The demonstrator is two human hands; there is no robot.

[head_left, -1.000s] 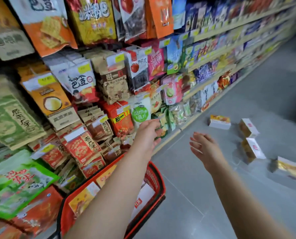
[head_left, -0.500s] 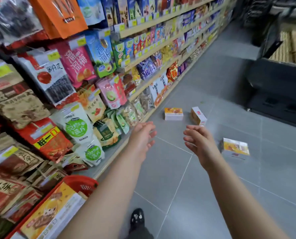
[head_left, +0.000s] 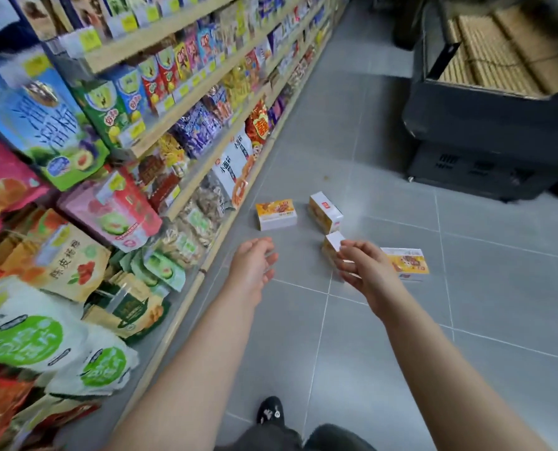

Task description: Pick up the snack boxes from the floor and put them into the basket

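- Shoe (head_left: 270, 413), dark, on the grey tiled floor (head_left: 385, 353) at the bottom edge, between the two bare forearms.
- Snack bags (head_left: 23, 340) with green round labels fill the lowest shelf at near left.
- Left hand (head_left: 253, 263): out over the floor beside the shelf foot, fingers loosely extended and pointing forward. It grips nothing.
- Right hand (head_left: 367, 271): out in front, palm turned left, fingers loosely curled with nothing clasped in them. It overlaps the nearest box; I cannot tell whether it touches it.
- Nearest box (head_left: 331, 247): on the floor, white end face up, partly hidden behind the right fingers.
- Flat box (head_left: 409, 262): lies printed face up on the floor just right of the right hand.
- Tilted box (head_left: 325, 211): on the floor beyond the nearest box, white face up.
- Left box (head_left: 276, 215): on the floor near the shelf foot, orange-yellow face up, just beside the tilted box.
- Shelves (head_left: 186, 89): wooden, packed with packets, running away along the left.
- Dark cabinet (head_left: 486, 125): far right, well apart from the boxes.
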